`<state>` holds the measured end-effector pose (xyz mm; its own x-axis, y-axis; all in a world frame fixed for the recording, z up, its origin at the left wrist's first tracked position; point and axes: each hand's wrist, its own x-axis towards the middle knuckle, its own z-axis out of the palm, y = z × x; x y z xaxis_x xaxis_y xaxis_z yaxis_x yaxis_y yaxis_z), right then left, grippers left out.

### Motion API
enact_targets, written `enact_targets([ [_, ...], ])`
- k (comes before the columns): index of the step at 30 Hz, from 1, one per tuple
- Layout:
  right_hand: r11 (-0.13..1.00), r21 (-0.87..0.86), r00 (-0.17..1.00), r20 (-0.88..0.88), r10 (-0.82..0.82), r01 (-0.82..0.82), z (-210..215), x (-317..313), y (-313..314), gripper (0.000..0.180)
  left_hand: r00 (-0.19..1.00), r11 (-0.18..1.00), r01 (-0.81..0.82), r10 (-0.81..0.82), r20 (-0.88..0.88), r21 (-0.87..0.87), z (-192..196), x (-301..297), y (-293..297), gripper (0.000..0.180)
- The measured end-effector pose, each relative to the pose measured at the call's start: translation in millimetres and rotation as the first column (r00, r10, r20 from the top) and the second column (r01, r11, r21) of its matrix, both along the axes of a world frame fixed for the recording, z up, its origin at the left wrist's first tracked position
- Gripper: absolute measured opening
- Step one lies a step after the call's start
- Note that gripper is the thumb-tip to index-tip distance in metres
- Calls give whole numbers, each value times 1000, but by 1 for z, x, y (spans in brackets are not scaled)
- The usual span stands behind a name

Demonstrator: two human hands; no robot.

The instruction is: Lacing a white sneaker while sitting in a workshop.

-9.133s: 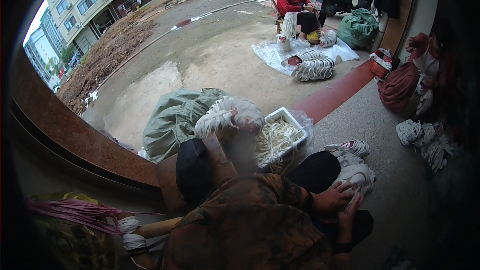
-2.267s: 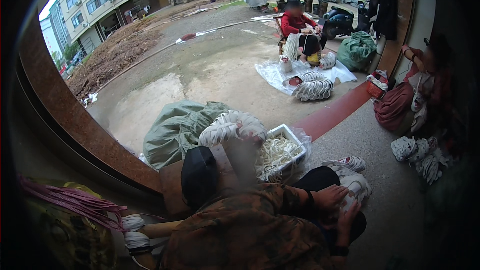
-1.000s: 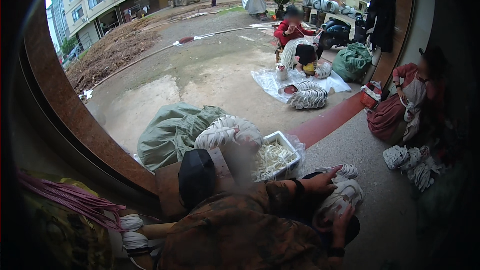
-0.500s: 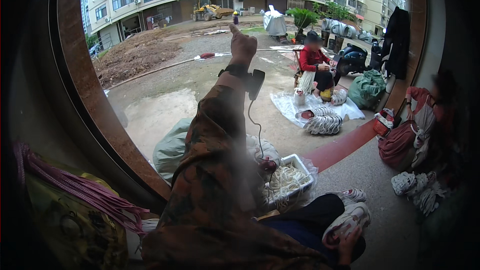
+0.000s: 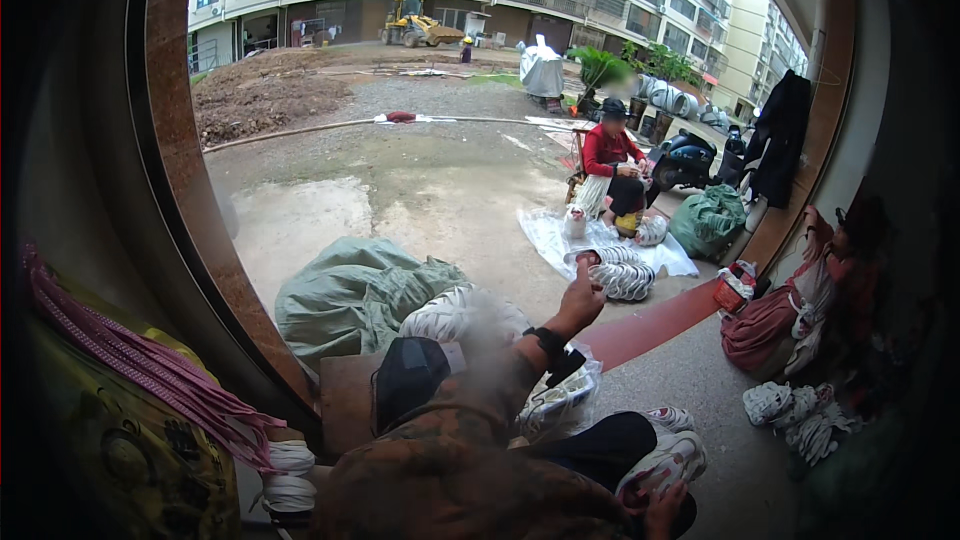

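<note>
Left hand (image 5: 583,302): raised at arm's length over the lap, black wristband (image 5: 547,342) at the wrist; fingers curled close together, whether they pinch anything cannot be told.

Right hand (image 5: 664,510): low at the lower edge, fingers wrapped over the toe of a white sneaker (image 5: 665,460).

White tray (image 5: 562,395): just below the left wrist, on the floor beside the knee, filled with pale cord-like pieces, partly hidden by the arm.

White bundle (image 5: 452,312): striped, resting against a large grey-green sack (image 5: 345,290), left of the raised arm.

Pink cords (image 5: 150,375): hanging in a sheaf at far left, above white coiled rolls (image 5: 288,475).

Further off: a seated person in red (image 5: 610,155) on a white sheet (image 5: 560,238); a green bag (image 5: 708,220) beside; a small red-and-white package (image 5: 735,285) on the red strip.
</note>
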<state>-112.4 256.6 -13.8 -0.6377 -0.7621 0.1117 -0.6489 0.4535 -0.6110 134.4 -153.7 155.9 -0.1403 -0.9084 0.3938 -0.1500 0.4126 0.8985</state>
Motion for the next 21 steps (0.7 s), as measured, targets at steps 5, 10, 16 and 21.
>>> enact_targets([
  [5,996,88,997,-67,40,-34,7,6,5,100,930,929,326,-349,116,177,-110,-66,88,77],
  [10,992,111,977,-194,82,-61,14,15,8,88,900,916,373,-396,182,146,-139,-67,111,74],
  [16,990,116,954,-279,108,-78,24,19,6,94,681,786,561,-616,396,258,-143,-58,152,84],
  [21,968,252,991,-124,47,-15,27,13,-5,101,386,644,724,-674,630,246,-145,-74,188,80],
])
